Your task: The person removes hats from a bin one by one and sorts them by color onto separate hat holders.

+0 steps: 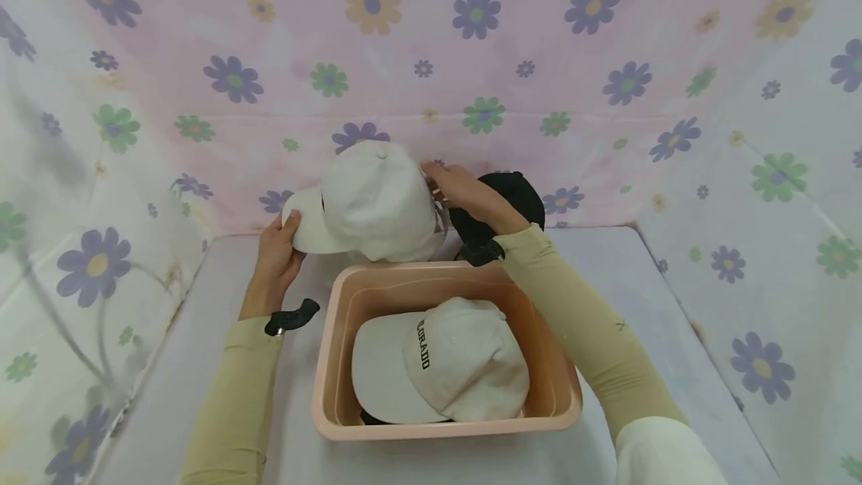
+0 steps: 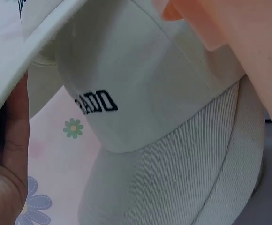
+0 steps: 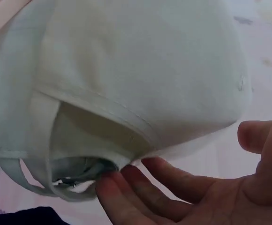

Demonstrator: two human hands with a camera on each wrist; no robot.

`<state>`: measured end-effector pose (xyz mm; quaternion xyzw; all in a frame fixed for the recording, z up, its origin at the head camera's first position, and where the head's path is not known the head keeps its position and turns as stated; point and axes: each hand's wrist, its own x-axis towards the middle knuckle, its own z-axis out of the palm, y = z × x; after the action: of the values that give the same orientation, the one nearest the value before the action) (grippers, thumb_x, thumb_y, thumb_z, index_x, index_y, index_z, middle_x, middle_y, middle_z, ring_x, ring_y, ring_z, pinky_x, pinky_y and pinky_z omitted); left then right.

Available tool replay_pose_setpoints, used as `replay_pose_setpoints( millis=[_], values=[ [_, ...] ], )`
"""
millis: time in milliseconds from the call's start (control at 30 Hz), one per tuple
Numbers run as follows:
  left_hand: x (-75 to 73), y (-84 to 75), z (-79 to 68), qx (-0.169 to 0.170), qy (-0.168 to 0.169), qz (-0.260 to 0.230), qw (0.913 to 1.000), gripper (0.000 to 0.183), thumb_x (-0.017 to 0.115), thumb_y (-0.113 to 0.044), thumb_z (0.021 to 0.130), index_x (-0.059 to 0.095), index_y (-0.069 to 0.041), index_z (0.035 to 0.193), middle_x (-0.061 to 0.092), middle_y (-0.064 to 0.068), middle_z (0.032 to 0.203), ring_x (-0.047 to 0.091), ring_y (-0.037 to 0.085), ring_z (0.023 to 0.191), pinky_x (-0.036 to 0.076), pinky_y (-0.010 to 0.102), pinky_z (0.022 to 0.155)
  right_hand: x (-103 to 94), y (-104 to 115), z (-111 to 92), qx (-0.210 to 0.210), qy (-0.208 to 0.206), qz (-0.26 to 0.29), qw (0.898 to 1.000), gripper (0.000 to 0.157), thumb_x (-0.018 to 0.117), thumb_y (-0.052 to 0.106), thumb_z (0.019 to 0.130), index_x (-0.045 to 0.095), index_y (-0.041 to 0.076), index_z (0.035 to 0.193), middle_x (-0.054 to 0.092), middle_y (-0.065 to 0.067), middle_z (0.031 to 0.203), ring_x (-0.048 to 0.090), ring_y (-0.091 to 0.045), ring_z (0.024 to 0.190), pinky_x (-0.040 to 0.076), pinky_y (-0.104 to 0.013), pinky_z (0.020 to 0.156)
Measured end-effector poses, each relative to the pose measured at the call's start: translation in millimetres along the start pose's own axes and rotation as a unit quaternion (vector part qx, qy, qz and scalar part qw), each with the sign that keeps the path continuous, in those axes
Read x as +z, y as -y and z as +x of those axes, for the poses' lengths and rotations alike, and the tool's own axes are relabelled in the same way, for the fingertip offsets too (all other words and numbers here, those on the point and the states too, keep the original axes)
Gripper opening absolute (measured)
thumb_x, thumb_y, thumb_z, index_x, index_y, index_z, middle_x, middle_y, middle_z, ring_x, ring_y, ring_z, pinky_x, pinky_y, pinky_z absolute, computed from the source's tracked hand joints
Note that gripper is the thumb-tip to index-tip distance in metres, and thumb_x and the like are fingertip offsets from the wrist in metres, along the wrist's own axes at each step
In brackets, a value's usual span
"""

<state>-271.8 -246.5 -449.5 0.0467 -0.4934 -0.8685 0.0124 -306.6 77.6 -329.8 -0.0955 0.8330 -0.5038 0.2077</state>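
A white baseball cap (image 1: 380, 200) is behind the bin, its brim to the left. My left hand (image 1: 276, 253) pinches that brim between thumb and fingers. My right hand (image 1: 465, 189) is at the cap's back, fingertips touching the edge by the strap opening; in the right wrist view the thumb stands apart from the fingers (image 3: 173, 180). Below the held cap, the left wrist view has another pale cap (image 2: 140, 75) with dark lettering ending in "ADO" and a ribbed brim. A black cap (image 1: 515, 197) lies behind my right wrist, partly hidden.
A peach plastic bin (image 1: 447, 431) stands in front of the caps, under my right forearm. Inside lies a pale cap (image 1: 465, 358) with dark lettering, over something black at its lower edge. Flower-printed cloth (image 1: 431, 43) walls the pale table (image 1: 606, 268) at the back and sides.
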Motion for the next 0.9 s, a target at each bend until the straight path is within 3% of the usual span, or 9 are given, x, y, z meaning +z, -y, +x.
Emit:
replay_pose_setpoints(
  millis=[133, 267, 367, 500, 600, 700, 800, 900],
  values=[
    [5.5, -1.0, -0.6, 0.007, 0.006, -0.007, 0.9999, 0.050, 0.058, -0.027, 0.103, 0.041, -0.005, 0.145, 0.059, 0.000, 0.118, 0.062, 0.009, 0.104, 0.056, 0.020, 0.083, -3.1, 3.0, -1.7, 0.018, 0.017, 0.028, 0.999, 0.067, 0.029, 0.050, 0.111, 0.045, -0.002, 0.148, 0.054, -0.020, 0.143, 0.058, -0.031, 0.125, 0.050, -0.043, 0.107],
    [10.3, -1.6, -1.2, 0.012, 0.007, 0.000, 0.9999, 0.037, 0.057, -0.028, 0.103, 0.047, -0.009, 0.133, 0.060, 0.000, 0.115, 0.064, 0.009, 0.101, 0.056, 0.020, 0.081, -6.2, 1.0, -3.7, 0.046, 0.014, 0.039, 0.998, 0.068, 0.031, 0.053, 0.109, 0.048, -0.004, 0.143, 0.061, -0.020, 0.128, 0.067, -0.027, 0.101, 0.058, -0.040, 0.094],
    [12.8, -1.0, -1.6, 0.014, 0.004, 0.006, 0.9999, 0.038, 0.057, -0.028, 0.103, 0.047, -0.009, 0.134, 0.061, 0.000, 0.115, 0.064, 0.008, 0.101, 0.056, 0.020, 0.081, -7.6, -1.0, -5.7, 0.050, 0.019, 0.052, 0.997, 0.068, 0.031, 0.053, 0.109, 0.055, -0.005, 0.134, 0.067, -0.017, 0.109, 0.068, -0.022, 0.083, 0.060, -0.040, 0.089],
    [13.9, -0.3, -2.9, 0.017, 0.005, -0.002, 0.9998, 0.044, 0.057, -0.026, 0.104, 0.045, -0.007, 0.141, 0.062, 0.000, 0.117, 0.065, 0.008, 0.103, 0.057, 0.020, 0.083, -7.2, -3.8, -7.8, 0.044, 0.037, 0.071, 0.996, 0.067, 0.031, 0.054, 0.109, 0.060, -0.004, 0.124, 0.068, -0.012, 0.093, 0.066, -0.019, 0.076, 0.061, -0.037, 0.082],
    [14.7, 0.8, -3.4, 0.020, 0.006, -0.011, 0.9997, 0.045, 0.057, -0.026, 0.104, 0.044, -0.007, 0.143, 0.063, 0.000, 0.118, 0.066, 0.009, 0.103, 0.057, 0.021, 0.083, -5.4, -7.7, -9.0, 0.049, 0.057, 0.074, 0.994, 0.069, 0.029, 0.057, 0.108, 0.061, -0.003, 0.122, 0.066, -0.010, 0.091, 0.064, -0.020, 0.078, 0.060, -0.035, 0.080],
    [15.6, 1.6, -3.8, 0.021, 0.002, -0.019, 0.9996, 0.044, 0.058, -0.025, 0.103, 0.045, -0.007, 0.142, 0.064, 0.000, 0.116, 0.067, 0.009, 0.102, 0.058, 0.021, 0.082, -2.7, -12.4, -9.7, 0.049, 0.072, 0.075, 0.993, 0.073, 0.026, 0.059, 0.108, 0.060, -0.003, 0.126, 0.067, -0.015, 0.101, 0.063, -0.025, 0.087, 0.058, -0.037, 0.087],
    [15.8, 2.1, -4.2, 0.020, -0.003, -0.020, 0.9996, 0.048, 0.058, -0.024, 0.103, 0.043, -0.006, 0.146, 0.063, -0.001, 0.116, 0.067, 0.009, 0.102, 0.058, 0.021, 0.082, 0.9, -16.5, -8.9, 0.033, 0.075, 0.103, 0.991, 0.073, 0.025, 0.057, 0.109, 0.053, -0.002, 0.140, 0.065, -0.020, 0.126, 0.063, -0.029, 0.110, 0.052, -0.042, 0.102],
    [15.7, 3.0, -4.4, 0.016, -0.010, -0.013, 0.9997, 0.057, 0.057, -0.024, 0.103, 0.038, -0.005, 0.153, 0.063, -0.001, 0.117, 0.067, 0.008, 0.102, 0.058, 0.021, 0.081, 4.2, -20.8, -6.3, 0.007, 0.069, 0.177, 0.982, 0.069, 0.028, 0.052, 0.110, 0.040, 0.000, 0.152, 0.051, -0.022, 0.148, 0.053, -0.032, 0.133, 0.042, -0.045, 0.115]
  ],
)
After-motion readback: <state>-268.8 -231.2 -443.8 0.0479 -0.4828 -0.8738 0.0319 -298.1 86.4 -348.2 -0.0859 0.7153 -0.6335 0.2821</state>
